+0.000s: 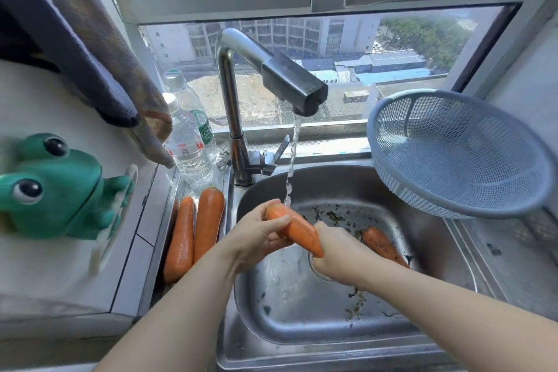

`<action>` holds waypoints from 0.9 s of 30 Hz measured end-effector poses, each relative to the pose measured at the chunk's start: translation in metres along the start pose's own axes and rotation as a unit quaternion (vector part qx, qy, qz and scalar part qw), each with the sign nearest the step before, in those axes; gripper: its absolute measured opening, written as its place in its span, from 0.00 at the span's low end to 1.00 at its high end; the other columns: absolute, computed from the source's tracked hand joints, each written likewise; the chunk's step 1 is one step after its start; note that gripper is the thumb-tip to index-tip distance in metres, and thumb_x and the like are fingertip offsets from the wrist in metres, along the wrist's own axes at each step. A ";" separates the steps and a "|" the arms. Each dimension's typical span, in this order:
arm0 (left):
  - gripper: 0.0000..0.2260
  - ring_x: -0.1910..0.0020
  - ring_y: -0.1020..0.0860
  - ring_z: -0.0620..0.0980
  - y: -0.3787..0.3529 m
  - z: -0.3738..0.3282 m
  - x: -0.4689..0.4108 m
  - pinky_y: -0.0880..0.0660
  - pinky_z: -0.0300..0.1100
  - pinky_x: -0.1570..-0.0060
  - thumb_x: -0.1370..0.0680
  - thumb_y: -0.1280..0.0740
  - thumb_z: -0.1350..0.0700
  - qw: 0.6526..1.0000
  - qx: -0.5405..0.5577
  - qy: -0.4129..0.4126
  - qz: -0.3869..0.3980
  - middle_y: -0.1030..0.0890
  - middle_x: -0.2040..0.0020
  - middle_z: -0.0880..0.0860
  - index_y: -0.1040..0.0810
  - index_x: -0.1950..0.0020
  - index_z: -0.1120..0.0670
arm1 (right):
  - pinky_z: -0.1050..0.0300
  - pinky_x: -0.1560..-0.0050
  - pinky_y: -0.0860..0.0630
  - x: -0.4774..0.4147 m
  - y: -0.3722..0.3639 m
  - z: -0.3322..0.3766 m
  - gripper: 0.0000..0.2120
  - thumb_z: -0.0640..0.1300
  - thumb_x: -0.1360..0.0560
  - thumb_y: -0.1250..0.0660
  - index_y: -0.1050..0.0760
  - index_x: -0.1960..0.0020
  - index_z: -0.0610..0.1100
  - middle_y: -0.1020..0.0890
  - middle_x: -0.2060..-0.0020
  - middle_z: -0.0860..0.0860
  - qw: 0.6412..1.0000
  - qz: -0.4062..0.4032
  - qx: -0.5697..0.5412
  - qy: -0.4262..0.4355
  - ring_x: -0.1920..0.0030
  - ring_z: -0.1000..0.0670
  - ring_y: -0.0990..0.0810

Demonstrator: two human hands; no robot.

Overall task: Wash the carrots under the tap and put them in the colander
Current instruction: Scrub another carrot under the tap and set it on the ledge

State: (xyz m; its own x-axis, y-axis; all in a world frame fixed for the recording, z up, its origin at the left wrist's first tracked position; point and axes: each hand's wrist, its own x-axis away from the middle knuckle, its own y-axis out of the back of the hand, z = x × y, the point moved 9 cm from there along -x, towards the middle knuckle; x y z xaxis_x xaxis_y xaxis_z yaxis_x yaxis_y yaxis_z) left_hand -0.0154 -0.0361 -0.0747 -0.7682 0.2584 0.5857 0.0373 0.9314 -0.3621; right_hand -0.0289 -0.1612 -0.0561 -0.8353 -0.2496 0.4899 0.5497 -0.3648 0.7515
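While rinsing under the thin stream (pixel 291 160) from the tap (pixel 294 86), holds one carrot (pixel 294 228) slanted over the sink (pixel 302 311), thick end up and to the left, right where the water lands. Grips that thick end with the left hand (pixel 256 235), fingers curled beneath and thumb laid across the top; wraps the right hand (pixel 332 254) round the tapered tip, with its fingers mostly hidden behind. Looks stiff and fairly solid, wet and glossy, so probably slippery along the smooth middle; best taken by the two ends as now, or round the thick shoulder with a full grip for the carry. Seems unlikely to bruise or snap from a short drop, yet could skid out of wet fingers. Shows a second carrot (pixel 383 246), dirt-smeared, lying on the sink floor just right of the right wrist, among dark specks of debris. Shows two more carrots (pixel 181 238) side by side on the bench (pixel 133 254) left of the sink rim, near the foot of the tap. Finds the colander (pixel 453 154) tilted at the right of the sink, well apart from both hands, with no carrot in it yet, so reads as early in the task. Farther out, notes two clear bottles (pixel 187 145) behind the bench carrots, a green frog (pixel 51 187) on the left, a towel (pixel 90 54) hanging above it, and a window (pixel 392 48) behind the tap.
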 end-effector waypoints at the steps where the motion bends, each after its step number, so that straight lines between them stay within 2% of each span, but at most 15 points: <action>1: 0.22 0.46 0.19 0.60 -0.001 -0.002 0.003 0.18 0.46 0.53 0.24 0.35 0.69 1.000 0.009 0.010 0.023 0.27 0.37 0.63 0.32 0.32 0.54 | 0.55 0.61 0.24 0.001 0.000 -0.001 0.09 0.41 0.26 0.38 0.33 0.48 0.45 0.23 0.55 0.47 1.000 0.007 -0.005 0.001 0.59 0.48 0.22; 3: 0.22 0.48 0.18 0.60 -0.001 -0.006 0.005 0.18 0.45 0.54 0.24 0.36 0.71 0.999 0.020 0.013 0.047 0.27 0.37 0.64 0.31 0.33 0.54 | 0.54 0.60 0.23 0.002 0.005 -0.001 0.09 0.41 0.27 0.38 0.33 0.48 0.45 0.23 0.54 0.47 1.000 0.006 -0.003 0.002 0.59 0.48 0.22; 8: 0.23 0.48 0.18 0.61 0.000 -0.005 -0.003 0.19 0.48 0.52 0.25 0.30 0.64 1.000 -0.012 -0.021 -0.011 0.26 0.37 0.67 0.32 0.31 0.58 | 0.56 0.61 0.27 0.002 0.014 0.005 0.09 0.41 0.26 0.37 0.34 0.48 0.44 0.24 0.55 0.48 0.999 -0.019 0.028 0.005 0.58 0.47 0.23; 11: 0.19 0.50 0.18 0.59 -0.001 -0.006 0.003 0.18 0.47 0.52 0.24 0.34 0.66 1.000 0.013 -0.003 0.020 0.25 0.38 0.66 0.29 0.35 0.55 | 0.52 0.57 0.22 0.003 0.010 0.000 0.09 0.41 0.27 0.37 0.33 0.49 0.44 0.22 0.53 0.47 1.000 0.004 0.005 0.005 0.56 0.47 0.21; 13: 0.19 0.54 0.17 0.58 0.002 -0.008 0.007 0.18 0.45 0.56 0.24 0.34 0.68 0.999 0.031 0.000 0.028 0.24 0.39 0.65 0.29 0.35 0.54 | 0.50 0.54 0.22 0.001 0.009 0.001 0.09 0.41 0.28 0.37 0.33 0.49 0.45 0.22 0.53 0.47 1.000 0.008 0.000 0.012 0.56 0.47 0.21; 15: 0.19 0.54 0.17 0.58 0.005 -0.011 0.005 0.18 0.45 0.56 0.25 0.32 0.65 1.000 0.003 -0.020 0.000 0.23 0.40 0.65 0.28 0.35 0.55 | 0.51 0.54 0.22 -0.002 0.010 0.006 0.10 0.41 0.27 0.37 0.32 0.47 0.45 0.22 0.53 0.47 1.000 -0.003 0.006 0.017 0.56 0.47 0.21; 17: 0.19 0.59 0.16 0.54 0.006 -0.013 0.004 0.18 0.48 0.52 0.24 0.31 0.60 0.997 -0.042 -0.047 -0.041 0.22 0.46 0.63 0.28 0.35 0.56 | 0.52 0.53 0.22 -0.003 0.009 0.007 0.10 0.41 0.27 0.36 0.32 0.47 0.45 0.22 0.53 0.48 1.000 -0.013 0.006 0.017 0.56 0.48 0.21; 19: 0.18 0.61 0.18 0.53 0.006 -0.012 0.003 0.19 0.48 0.51 0.22 0.33 0.58 0.996 -0.059 -0.047 -0.043 0.22 0.48 0.62 0.29 0.33 0.56 | 0.53 0.56 0.23 -0.003 0.008 0.005 0.10 0.41 0.28 0.36 0.32 0.48 0.45 0.22 0.54 0.48 1.000 -0.005 0.002 0.017 0.56 0.48 0.21; 23: 0.14 0.49 0.19 0.59 0.007 -0.008 0.006 0.18 0.46 0.52 0.20 0.38 0.55 1.000 0.001 0.002 0.000 0.26 0.38 0.63 0.27 0.34 0.50 | 0.59 0.65 0.30 0.001 0.007 0.007 0.07 0.40 0.29 0.35 0.30 0.52 0.43 0.25 0.62 0.50 0.996 0.042 -0.060 0.052 0.66 0.51 0.26; 25: 0.14 0.42 0.21 0.60 0.004 -0.005 0.005 0.19 0.50 0.49 0.18 0.41 0.53 0.999 0.042 -0.006 0.001 0.26 0.37 0.60 0.28 0.32 0.48 | 0.59 0.70 0.33 0.005 0.002 0.011 0.07 0.38 0.29 0.35 0.32 0.55 0.43 0.28 0.68 0.49 0.984 0.091 -0.143 0.052 0.71 0.52 0.30; 27: 0.13 0.37 0.24 0.59 -0.006 -0.003 0.004 0.22 0.52 0.45 0.17 0.44 0.51 0.994 0.108 -0.029 -0.012 0.25 0.37 0.59 0.29 0.33 0.48 | 0.61 0.76 0.36 0.010 -0.008 0.007 0.09 0.39 0.28 0.34 0.34 0.53 0.44 0.29 0.74 0.49 0.955 0.163 -0.247 0.011 0.76 0.52 0.32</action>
State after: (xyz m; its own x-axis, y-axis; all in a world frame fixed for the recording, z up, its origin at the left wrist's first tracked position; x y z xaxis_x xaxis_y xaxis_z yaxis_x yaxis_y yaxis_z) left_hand -0.0161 -0.0396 -0.0681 -0.8031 0.2152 0.5556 -0.1155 0.8586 -0.4995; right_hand -0.0415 -0.1545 -0.0541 -0.6212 -0.4387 0.6493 0.7221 -0.6424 0.2568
